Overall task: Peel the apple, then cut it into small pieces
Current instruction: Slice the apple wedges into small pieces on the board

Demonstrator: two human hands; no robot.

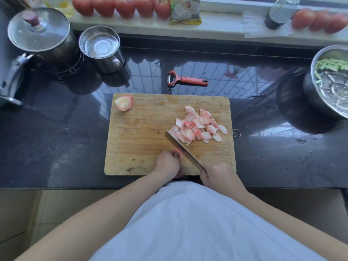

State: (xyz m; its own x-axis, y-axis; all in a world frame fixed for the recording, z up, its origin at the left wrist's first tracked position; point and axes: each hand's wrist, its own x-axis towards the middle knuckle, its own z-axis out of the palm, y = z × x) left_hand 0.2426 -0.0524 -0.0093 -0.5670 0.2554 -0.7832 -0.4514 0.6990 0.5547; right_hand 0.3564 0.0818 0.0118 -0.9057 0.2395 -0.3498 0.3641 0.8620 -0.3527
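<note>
Gripping the cleaver (pixel 185 149) handle, the right hand (pixel 219 177) is angling the blade up-left beside the apple segment pinched in the left hand (pixel 168 163), while one uncut apple chunk (pixel 124 103) is lying at the cutting board's (pixel 141 129) far-left corner.

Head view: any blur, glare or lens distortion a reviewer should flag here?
Head view: the tomatoes at top right are smeared by blur, and so is the apple piece under the left hand; the dark counter mirrors a window grille as glare; the wide-angle lens bends the counter edge and the cutting board; the peeler is sharp.
</note>
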